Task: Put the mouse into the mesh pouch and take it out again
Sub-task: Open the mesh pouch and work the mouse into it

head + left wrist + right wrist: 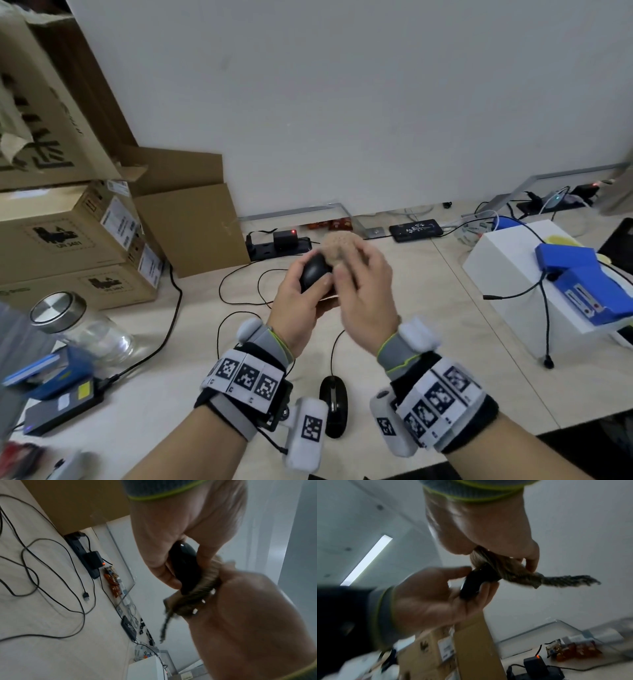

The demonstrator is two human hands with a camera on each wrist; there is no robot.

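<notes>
Head view: above the tabletop [428,308], left hand [301,301] grips the black mouse [314,274]; right hand [363,291] bunches the mesh pouch [342,245].

Left wrist view: mouse half inside the pouch mouth.

Right wrist view: mesh could snag the mouse, loosening the grip.

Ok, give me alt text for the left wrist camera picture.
The left hand grips a black mouse whose far end sits in a tan mesh pouch held by the right hand. Cables sprawl on the desk.

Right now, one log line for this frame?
phase: mouse at pouch mouth, partly in | left hand: holds mouse | right hand: holds pouch | both above desk | direction: unclear
</notes>
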